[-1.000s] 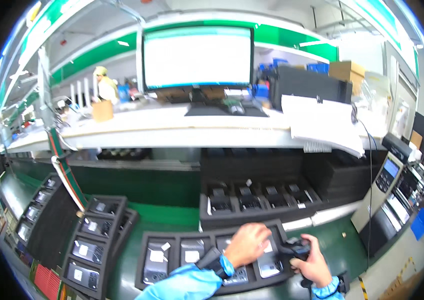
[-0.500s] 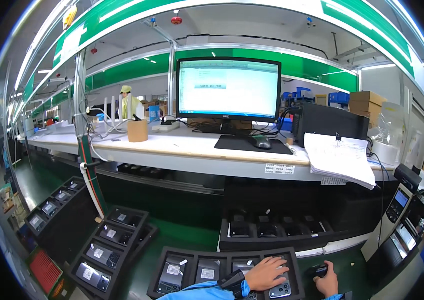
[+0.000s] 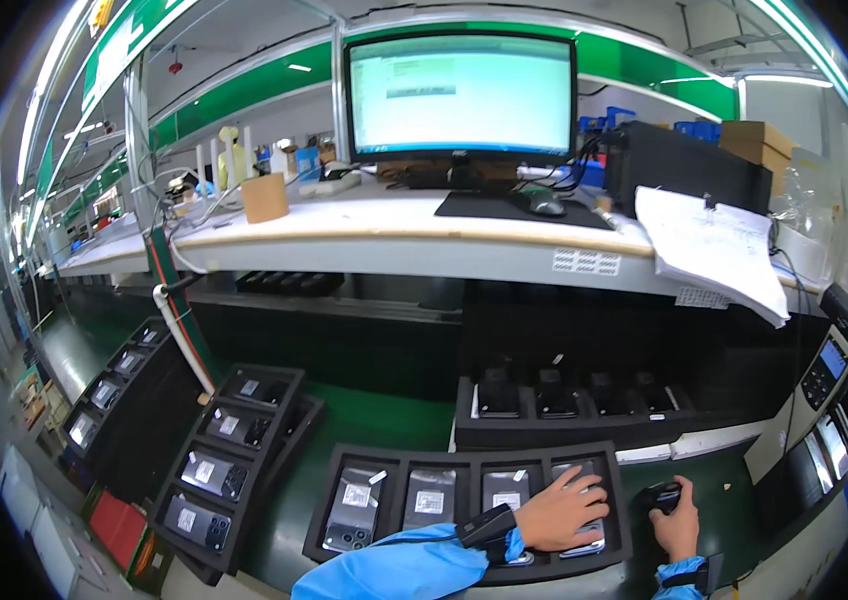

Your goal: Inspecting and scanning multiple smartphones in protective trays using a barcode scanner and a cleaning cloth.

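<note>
A: Where is the left hand?

B: Lower right of the frame. The bare left hand (image 3: 564, 512), in a light-blue sleeve (image 3: 389, 570) with a black band (image 3: 487, 527) at the wrist, is palm down, fingers spread, over a flat, glossy dark phone (image 3: 589, 547).

A: Is it pinching that phone?

B: No, the fingers lie apart across it, hiding most of it. I cannot tell how hard they press.

A: And where does the phone sit?

B: In the rightmost compartment of a black foam tray (image 3: 471, 485) at the bottom centre. The other three compartments hold similar dark phones (image 3: 431, 495) with white labels.

A: What about the right hand?

B: The bare right hand (image 3: 677, 525), farther toward the lower right and just beside the tray, has its fingers curled around a small black handheld device (image 3: 659, 497).

A: Anything around them?

B: A second black foam tray (image 3: 279, 450) of phones lies at the lower left. At the upper centre, a wide black-framed monitor (image 3: 462, 95), lit pale, stands on a long white workbench (image 3: 364, 215).
</note>
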`<state>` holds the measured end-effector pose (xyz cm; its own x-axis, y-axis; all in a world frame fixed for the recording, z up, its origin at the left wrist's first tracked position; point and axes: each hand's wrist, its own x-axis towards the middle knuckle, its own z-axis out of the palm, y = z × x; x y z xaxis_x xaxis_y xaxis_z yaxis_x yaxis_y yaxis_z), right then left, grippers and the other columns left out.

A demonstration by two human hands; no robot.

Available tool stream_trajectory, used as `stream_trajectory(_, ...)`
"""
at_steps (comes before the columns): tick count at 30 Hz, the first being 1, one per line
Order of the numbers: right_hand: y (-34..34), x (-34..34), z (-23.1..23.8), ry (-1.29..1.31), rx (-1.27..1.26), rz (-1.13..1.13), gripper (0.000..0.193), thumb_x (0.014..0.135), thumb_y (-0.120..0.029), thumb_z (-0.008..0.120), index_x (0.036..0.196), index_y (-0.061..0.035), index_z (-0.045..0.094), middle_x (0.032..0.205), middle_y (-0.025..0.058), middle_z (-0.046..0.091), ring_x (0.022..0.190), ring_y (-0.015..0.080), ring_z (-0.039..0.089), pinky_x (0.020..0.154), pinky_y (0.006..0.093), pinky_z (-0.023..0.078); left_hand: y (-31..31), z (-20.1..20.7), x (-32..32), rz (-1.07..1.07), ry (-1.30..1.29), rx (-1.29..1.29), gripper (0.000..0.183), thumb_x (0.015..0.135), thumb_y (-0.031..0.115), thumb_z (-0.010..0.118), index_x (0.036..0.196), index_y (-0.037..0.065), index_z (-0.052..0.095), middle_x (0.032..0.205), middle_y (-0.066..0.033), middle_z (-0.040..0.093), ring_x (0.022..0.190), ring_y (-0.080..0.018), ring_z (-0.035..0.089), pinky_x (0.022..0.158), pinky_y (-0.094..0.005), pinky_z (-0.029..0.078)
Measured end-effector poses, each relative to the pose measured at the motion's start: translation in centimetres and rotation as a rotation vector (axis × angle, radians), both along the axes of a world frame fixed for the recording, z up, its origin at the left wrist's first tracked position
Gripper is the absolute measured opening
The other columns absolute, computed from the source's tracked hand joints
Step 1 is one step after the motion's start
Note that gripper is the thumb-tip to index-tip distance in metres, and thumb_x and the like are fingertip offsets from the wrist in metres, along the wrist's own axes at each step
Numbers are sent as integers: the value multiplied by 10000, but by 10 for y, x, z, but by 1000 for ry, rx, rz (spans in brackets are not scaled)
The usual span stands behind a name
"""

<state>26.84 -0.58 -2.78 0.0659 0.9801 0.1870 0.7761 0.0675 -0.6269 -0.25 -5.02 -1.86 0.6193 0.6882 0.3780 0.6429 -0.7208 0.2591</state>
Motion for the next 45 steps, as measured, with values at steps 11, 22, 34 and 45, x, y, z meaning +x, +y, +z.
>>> stream_trajectory(11,3,3,-8,80,65,61,712,727,26,670,1384,-149,459,1092,232,687,1035,416,674,901,454,514,2,10,-6,275,-456,133,276,882,290,669,930,59,526,1430,-238,409,1419,-463,303,1154,-632,226)
stream_trajectory(22,5,1,-11,101,74,86,697,732,36,654,1383,-128,468,1086,231,681,1022,391,681,911,433,512,2,9,-10,314,-520,-24,470,853,311,705,1196,32,547,1493,-265,338,1301,-482,437,1097,-522,372)
stream_trajectory(34,-1,1,-2,-14,48,10,675,750,-79,709,1375,-187,475,1093,229,698,1033,446,669,887,487,524,5,2,-5,368,-412,-15,635,875,440,669,1367,88,479,1419,-280,405,1345,-478,390,1174,-620,202)
stream_trajectory(45,3,-5,2,-16,-12,22,677,766,-149,699,1396,-171,452,980,225,711,913,432,687,837,480,533,3,6,-16,370,-385,-72,619,880,422,651,1368,83,478,1425,-266,395,1374,-443,368,1182,-610,179)
